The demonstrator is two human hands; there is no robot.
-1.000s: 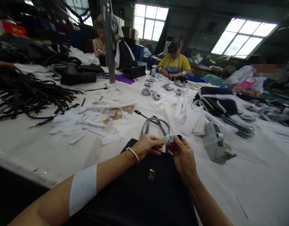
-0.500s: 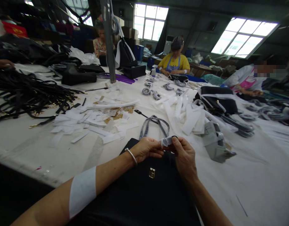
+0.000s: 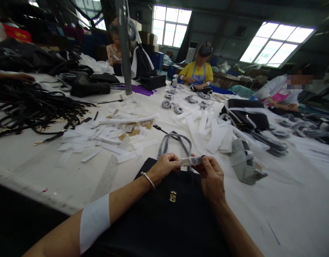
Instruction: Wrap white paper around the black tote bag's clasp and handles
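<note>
A black handbag (image 3: pixel 164 217) lies in front of me, with a gold clasp (image 3: pixel 173 196) on its face. Its handles (image 3: pixel 162 144), in greyish translucent wrap, stretch away over the table. Above the bag's top edge, both hands hold a short dark strap with thin whitish wrapping (image 3: pixel 191 161) around it. My left hand (image 3: pixel 165 167) pinches the wrapping's left end. At the other end, my right hand (image 3: pixel 212 174) grips the dark tip between thumb and fingers. Some of the right fingers are hidden behind the strap.
White paper strips (image 3: pixel 100 137) lie scattered left of the bag, beside a heap of black straps (image 3: pixel 33 107). A tape dispenser (image 3: pixel 244 162) stands to the right, near a wrapped black bag (image 3: pixel 247 114). A metal post (image 3: pixel 124 50) rises beyond. Several co-workers sit around the table.
My hands have drawn slightly apart, the left one moving left, and more of the whitish wrapping shows between them. A co-worker's hand at far left reaches further over the straps.
</note>
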